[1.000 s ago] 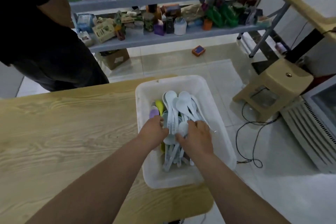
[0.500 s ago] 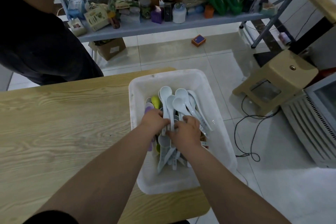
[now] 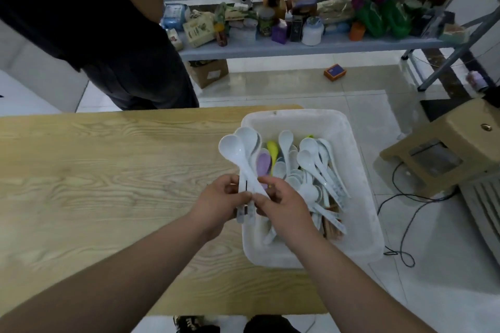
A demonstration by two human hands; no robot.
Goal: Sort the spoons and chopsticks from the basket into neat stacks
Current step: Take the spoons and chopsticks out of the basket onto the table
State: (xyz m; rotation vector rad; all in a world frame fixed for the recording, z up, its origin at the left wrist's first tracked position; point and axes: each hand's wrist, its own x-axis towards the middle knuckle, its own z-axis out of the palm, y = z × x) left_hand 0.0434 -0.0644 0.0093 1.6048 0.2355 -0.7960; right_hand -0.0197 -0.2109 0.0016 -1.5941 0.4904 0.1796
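White glossy spoons (image 3: 239, 155), bowls fanned above my fingers (image 3: 228, 180); left hand (image 3: 219, 205) curls round handles, right hand (image 3: 281, 208) pinches same bundle; basket (image 3: 361, 170) just right of fingers.

glossy plastic spoons (image 3: 238, 155), wood-grain (matt) table (image 3: 108, 170)

Basket (image 3: 359, 197) sat on right end of table (image 3: 108, 184), its right side overhanging table edge. Loose spoons (image 3: 311, 165) lay heaped in basket; chopsticks (image 3: 332, 230) lay beneath them, near right. Spoon bundle (image 3: 238, 154) was above basket's left rim, bowls pointing away, handles gripped by left hand (image 3: 219, 203) and right hand (image 3: 281, 205) side by side. Second person (image 3: 108, 35) stood behind table, far left. Shelf (image 3: 297, 47) ran behind basket, across floor. Stool (image 3: 443, 149) stood right of basket; cable (image 3: 400, 213) lay on floor between them.
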